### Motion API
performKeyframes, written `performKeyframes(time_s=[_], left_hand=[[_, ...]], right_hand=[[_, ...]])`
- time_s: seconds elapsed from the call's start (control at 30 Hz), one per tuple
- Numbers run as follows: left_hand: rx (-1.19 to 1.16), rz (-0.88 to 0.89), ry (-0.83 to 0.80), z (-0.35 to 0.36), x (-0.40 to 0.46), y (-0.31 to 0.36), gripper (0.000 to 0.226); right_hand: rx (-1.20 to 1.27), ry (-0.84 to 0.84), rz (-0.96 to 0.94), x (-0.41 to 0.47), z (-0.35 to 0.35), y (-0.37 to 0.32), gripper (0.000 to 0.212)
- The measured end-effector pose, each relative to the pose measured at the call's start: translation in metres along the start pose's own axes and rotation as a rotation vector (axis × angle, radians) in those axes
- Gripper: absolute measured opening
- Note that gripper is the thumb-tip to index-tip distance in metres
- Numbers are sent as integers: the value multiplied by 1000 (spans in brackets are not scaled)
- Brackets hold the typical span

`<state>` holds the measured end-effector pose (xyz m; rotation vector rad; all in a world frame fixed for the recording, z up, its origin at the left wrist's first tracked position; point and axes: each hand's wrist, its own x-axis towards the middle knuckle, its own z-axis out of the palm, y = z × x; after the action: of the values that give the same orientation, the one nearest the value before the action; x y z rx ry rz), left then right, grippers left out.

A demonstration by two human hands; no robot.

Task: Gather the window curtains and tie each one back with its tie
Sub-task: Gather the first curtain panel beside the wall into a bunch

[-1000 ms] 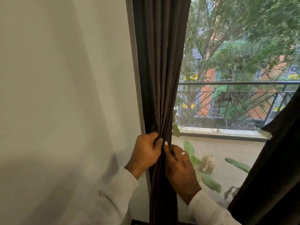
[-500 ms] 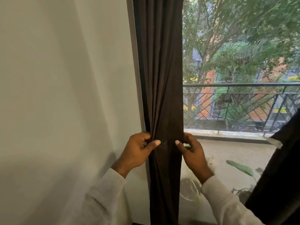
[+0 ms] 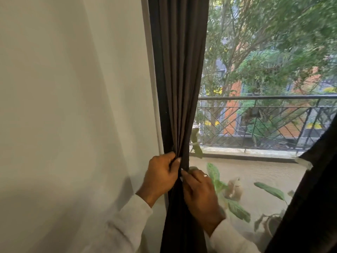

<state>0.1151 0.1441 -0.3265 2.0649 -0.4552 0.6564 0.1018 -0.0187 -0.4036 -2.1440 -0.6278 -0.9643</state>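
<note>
A dark brown curtain hangs at the left edge of the window, bunched into narrow folds at waist height. My left hand grips the gathered folds from the left, its fingers curled into the cloth. Just below and to the right, my right hand pinches the same bundle, with a ring showing on one finger. A second dark curtain hangs at the far right edge. I cannot make out a tie on either curtain.
A white wall fills the left half. Through the glass I see a balcony railing, trees and potted plants on the balcony floor.
Half a second ago my hands held the curtain spread apart at its two edges. They have since come together and squeezed the cloth into a tight bundle.
</note>
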Motion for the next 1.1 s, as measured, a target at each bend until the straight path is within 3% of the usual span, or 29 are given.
performKeyframes(time_s=[0.13,0.2,0.3,0.4,0.47,0.57,0.7,0.83,0.93,1.03,1.1], left_hand=[[-56,-41,-92,-8,-3,-4,46],[-111,-85,-80,-11,-4,-9,57],[-321,-216,-173,-21,-4,-15,46],[-524,-263,-311,-34,-7,-17,37],[-570,-263,-316,-36,-7,-18,42],[-497,-269,-230,-35,-5,-15,35],[-99,-166,17,-31,-7,-18,25],[138,-73,141,-21,-11,-3,39],[97,-70,135,-9,-15,8,26],[-115,-178,8,-9,-14,14,49],[-270,-293,-104,-12,-8,21,49]], right_hand=[[61,-131,-122,0,-10,4,42],[161,-118,-87,0,-17,6,38],[378,101,204,10,-21,18,25],[641,7,538,22,-25,27,46],[772,-53,595,29,-25,30,45],[702,11,509,35,-27,23,12],[630,71,434,29,-27,13,16],[608,77,342,21,-30,0,18],[725,27,366,17,-32,-9,13],[747,42,364,14,-34,-7,18],[725,23,328,14,-38,-2,22]])
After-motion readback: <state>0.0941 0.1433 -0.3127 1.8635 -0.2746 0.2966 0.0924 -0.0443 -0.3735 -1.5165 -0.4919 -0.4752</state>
